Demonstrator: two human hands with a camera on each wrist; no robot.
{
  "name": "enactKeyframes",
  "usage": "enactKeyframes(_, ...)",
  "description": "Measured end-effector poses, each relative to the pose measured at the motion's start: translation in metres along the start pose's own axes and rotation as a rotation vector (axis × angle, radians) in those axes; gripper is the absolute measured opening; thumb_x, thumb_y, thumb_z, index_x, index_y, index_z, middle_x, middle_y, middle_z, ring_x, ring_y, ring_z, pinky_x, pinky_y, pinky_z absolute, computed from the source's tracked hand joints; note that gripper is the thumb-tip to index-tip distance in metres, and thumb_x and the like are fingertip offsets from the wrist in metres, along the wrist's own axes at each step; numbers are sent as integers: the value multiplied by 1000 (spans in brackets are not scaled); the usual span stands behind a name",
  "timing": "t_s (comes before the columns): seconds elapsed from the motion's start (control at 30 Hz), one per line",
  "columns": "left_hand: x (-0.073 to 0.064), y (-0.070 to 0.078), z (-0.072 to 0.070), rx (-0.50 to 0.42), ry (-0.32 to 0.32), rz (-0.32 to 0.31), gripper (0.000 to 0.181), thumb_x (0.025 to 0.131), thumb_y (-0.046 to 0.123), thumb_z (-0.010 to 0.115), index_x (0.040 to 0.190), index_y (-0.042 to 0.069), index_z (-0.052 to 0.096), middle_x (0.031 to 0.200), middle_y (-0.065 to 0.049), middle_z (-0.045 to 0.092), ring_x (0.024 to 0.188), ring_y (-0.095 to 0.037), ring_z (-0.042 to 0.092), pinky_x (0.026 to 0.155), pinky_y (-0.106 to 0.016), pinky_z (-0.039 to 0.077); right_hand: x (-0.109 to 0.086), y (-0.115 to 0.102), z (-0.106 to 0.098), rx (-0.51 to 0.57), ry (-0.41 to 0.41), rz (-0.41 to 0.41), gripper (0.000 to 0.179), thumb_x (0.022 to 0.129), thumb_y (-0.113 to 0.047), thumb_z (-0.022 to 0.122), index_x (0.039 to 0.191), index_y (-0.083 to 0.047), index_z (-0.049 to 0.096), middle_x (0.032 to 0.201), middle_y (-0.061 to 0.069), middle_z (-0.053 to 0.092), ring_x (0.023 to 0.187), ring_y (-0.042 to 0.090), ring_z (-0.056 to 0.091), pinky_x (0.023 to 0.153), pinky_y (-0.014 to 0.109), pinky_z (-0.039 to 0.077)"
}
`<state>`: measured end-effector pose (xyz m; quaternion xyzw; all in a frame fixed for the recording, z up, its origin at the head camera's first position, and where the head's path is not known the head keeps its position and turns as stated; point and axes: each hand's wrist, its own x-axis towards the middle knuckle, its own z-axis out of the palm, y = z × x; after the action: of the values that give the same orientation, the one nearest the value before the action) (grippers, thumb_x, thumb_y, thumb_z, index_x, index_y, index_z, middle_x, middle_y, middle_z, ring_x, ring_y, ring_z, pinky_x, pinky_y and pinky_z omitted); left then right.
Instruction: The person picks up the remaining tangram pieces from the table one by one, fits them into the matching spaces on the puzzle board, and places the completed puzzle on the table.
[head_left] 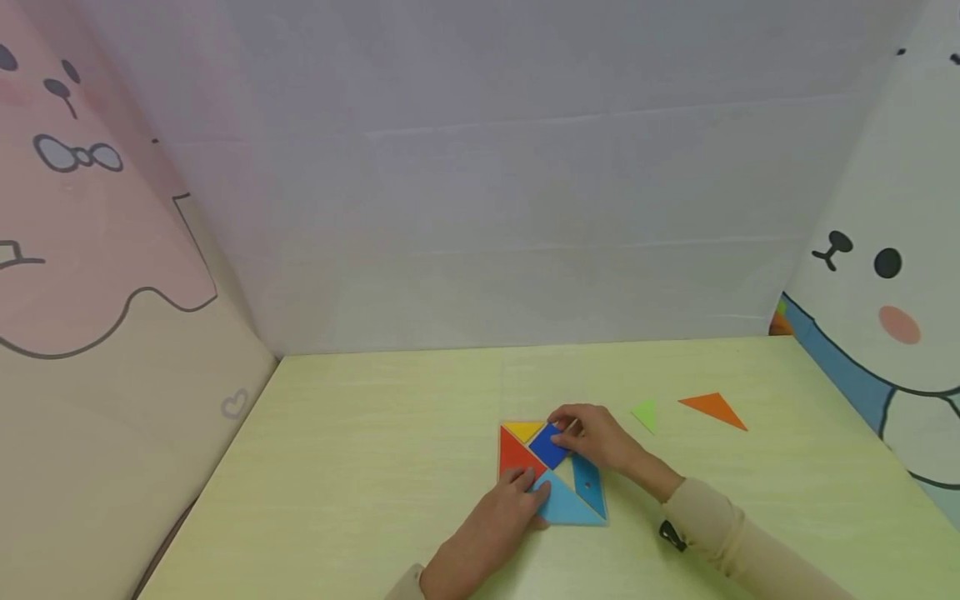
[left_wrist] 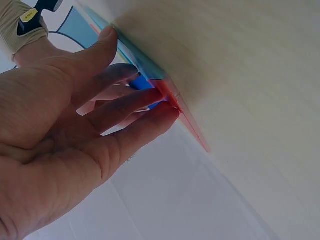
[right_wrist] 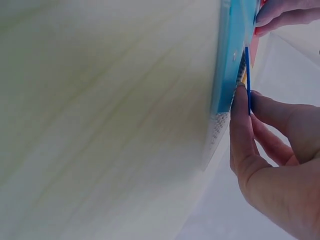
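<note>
A square tangram tray (head_left: 564,473) lies on the table. My right hand (head_left: 598,439) pinches a dark blue square piece (head_left: 548,447) between thumb and fingertips, tilted over the tray in the right wrist view. With fingers loosely bent, my left hand (head_left: 495,521) rests at the tray's lower left, fingertips on the red triangle (head_left: 516,452) and thumb by the light blue triangle (head_left: 567,503). A yellow triangle (head_left: 523,430) sits at the tray's top edge, and a blue parallelogram (head_left: 587,483) along its right side. The tray's upper right is hidden behind my right hand.
Right of the tray, a small green triangle (head_left: 646,414) and a larger orange triangle (head_left: 715,409) lie on the pale table (head_left: 360,467). A white sheet (head_left: 480,192) hangs behind the table, and cartoon-printed panels flank it. A black strap end (head_left: 672,536) hangs under my right sleeve.
</note>
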<state>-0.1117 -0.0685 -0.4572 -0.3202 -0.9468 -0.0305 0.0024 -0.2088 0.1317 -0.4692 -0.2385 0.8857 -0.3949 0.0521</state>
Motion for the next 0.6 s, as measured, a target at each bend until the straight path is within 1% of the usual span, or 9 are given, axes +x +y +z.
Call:
enactKeyframes(0.2,0,-1,2,13,12,6,41,91,38,74,125,16,73,114,-4,67,105,-20,59,88,-22,52,0,-1,0,11,12,-61,22,96,-6,72,116,2,69,102,11,72,86,20,67,76,28,56)
enactKeyframes(0.3,0,-1,2,15,14,9,41,91,38,75,125,15,73,114,-4,66,105,-20,58,88,-21,52,1,-2,1,6,15,-73,21,96,-5,72,115,3,69,103,12,72,86,20,67,77,29,56)
enactKeyframes(0.47,-1,-1,2,5,15,14,41,92,37,75,126,15,72,114,-4,66,104,-19,57,88,-21,51,1,-2,3,-16,20,-61,19,96,-5,71,114,3,69,101,12,71,85,20,65,78,31,56)
enactKeyframes(0.6,-1,-1,1,5,10,12,41,92,37,74,126,15,72,116,-4,66,105,-19,57,89,-21,51,0,-1,4,-22,22,-38,20,96,-4,71,114,3,68,103,12,70,86,18,65,78,32,57)
